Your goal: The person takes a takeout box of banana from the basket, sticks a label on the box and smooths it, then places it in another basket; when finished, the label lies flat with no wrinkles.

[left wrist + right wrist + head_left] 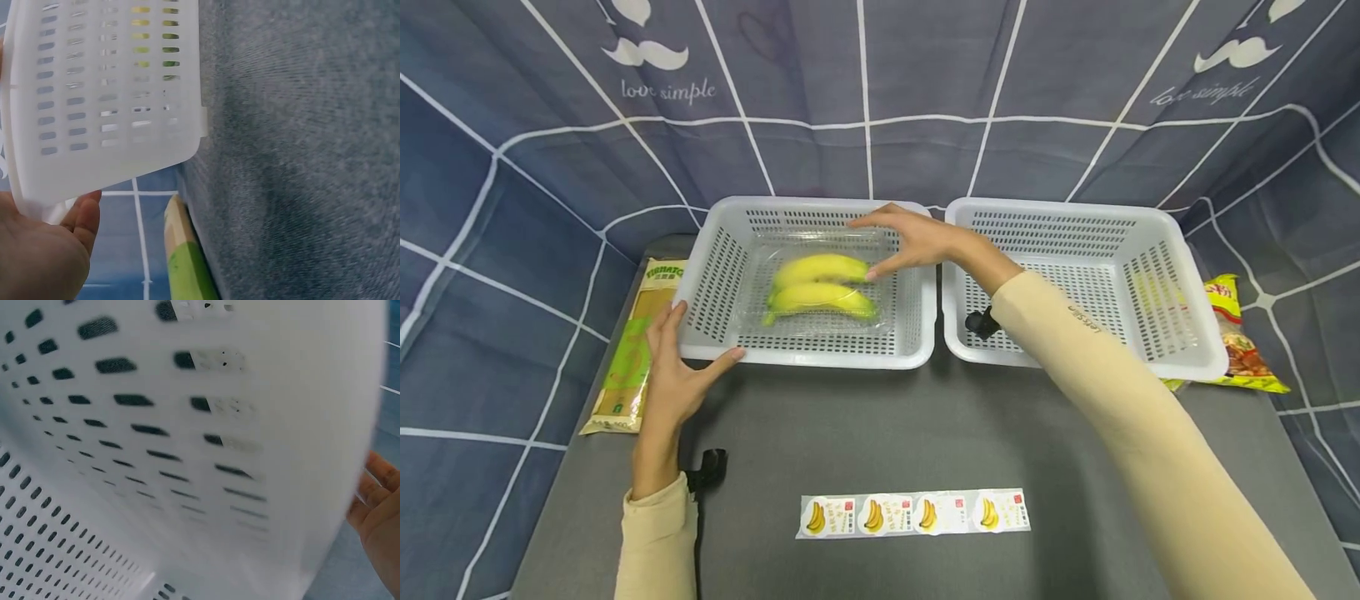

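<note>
Two yellow bananas (pixel 823 300) sit in a clear plastic box (pixel 752 300) inside the left white basket (pixel 820 358). My left hand (pixel 679 375) holds this basket's front left corner, thumb along the front rim. In the left wrist view, fingers curl beneath the rim beside the slotted wall. Over the basket's right end, my right hand (pixel 913 237) is spread wide, its thumb near the banana tips and its fingers toward the back of the box. Whether it touches the box I cannot tell. The right wrist view catches part of this hand (pixel 381 519) behind a basket wall.
A second white basket (pixel 1112 283) stands at the right, below my right forearm. A strip of banana stickers (pixel 913 513) lies on the grey table (pixel 865 442). A noodle packet (pixel 632 350) is at the left and a yellow snack bag (pixel 1240 342) at the far right.
</note>
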`<state>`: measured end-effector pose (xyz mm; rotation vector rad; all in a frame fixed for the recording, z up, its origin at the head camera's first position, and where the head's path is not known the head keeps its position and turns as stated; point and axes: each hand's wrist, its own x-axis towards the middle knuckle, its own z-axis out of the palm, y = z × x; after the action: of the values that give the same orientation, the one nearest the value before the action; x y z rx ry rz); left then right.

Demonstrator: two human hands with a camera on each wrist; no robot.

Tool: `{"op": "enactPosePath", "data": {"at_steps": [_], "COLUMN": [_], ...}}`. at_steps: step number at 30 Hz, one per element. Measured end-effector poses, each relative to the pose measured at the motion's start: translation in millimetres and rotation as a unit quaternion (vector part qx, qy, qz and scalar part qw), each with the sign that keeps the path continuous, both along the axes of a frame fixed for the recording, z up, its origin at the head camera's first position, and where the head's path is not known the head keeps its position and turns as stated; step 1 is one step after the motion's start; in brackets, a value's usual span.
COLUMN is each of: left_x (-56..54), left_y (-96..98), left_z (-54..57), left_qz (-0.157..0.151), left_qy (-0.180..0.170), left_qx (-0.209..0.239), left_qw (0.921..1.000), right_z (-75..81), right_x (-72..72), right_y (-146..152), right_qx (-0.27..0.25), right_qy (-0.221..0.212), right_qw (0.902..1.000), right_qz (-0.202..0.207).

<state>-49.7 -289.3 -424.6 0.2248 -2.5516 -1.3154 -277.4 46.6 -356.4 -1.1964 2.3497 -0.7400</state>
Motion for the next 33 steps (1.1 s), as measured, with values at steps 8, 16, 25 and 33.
{"op": "enactPosePath", "data": {"at_steps": [8,16,25,33], "left_x": [-2.6,-2.3,0.6,-0.7], "left_y": [0.5,-2.3,-2.1,-1.2], "left_z": [-9.3,-9.7,-4.9,-7.6], "left_qz": [-0.007,-0.005,-0.002,-0.001], "left_qy": [0.029,0.025,0.022,0.022], "left_qx": [0.014,0.011,0.018,0.016], "left_qw": [0.9995,0.9996,0.9996,0.9996], "right_z": [-11.4,-15.5,-14.3,-14.7], "right_x": [-4.7,-6.7,-8.3,-8.4], "right_y": [-7,-12,-16,-18], "right_qx": [0.039,0.075,0.127,0.121], "right_qy": [-0.013,-0.01,-0.008,-0.01], "right_qw": [0.9992,0.9971,0.9919,0.9926], "right_qz": [-0.003,0.0,0.001,0.002]}}
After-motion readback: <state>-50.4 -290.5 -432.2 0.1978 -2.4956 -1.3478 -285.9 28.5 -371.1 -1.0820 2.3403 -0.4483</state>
